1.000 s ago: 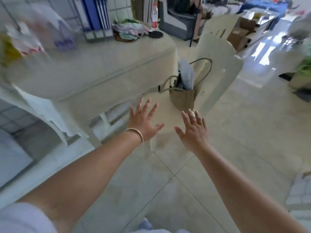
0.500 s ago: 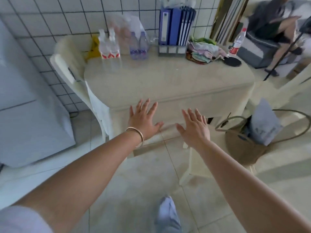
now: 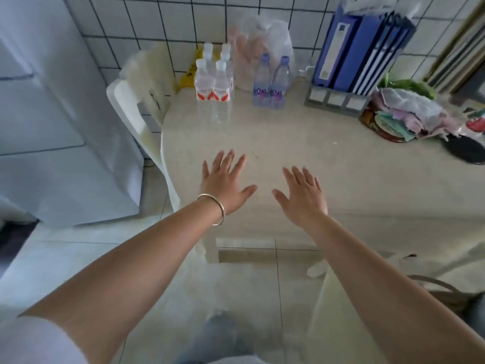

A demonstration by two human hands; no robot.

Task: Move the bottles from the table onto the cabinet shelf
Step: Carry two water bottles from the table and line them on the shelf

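Note:
Several clear water bottles with red-and-white labels [image 3: 214, 88] stand in a cluster at the back of the beige table [image 3: 354, 164], near the tiled wall. Two bottles with blue caps and purple labels [image 3: 270, 82] stand just right of them. My left hand [image 3: 223, 182], with a bangle on its wrist, hovers over the table's front part, fingers spread and straight. My right hand [image 3: 304, 193] is beside it, also spread and holding nothing. Both hands are well short of the bottles. A white cabinet [image 3: 52, 127] stands at the left.
A clear plastic bag [image 3: 259, 43] sits behind the bottles. Blue folders in a grey rack [image 3: 362, 53] stand at the back right, with a basket of cloths [image 3: 404, 114] and a black round object [image 3: 467, 151] further right. A white plastic chair [image 3: 139, 101] stands left of the table.
The view has swung left and closed in on the table, so the bottles are now nearer and larger. Both hands stay spread and empty, now over the tabletop instead of the floor.

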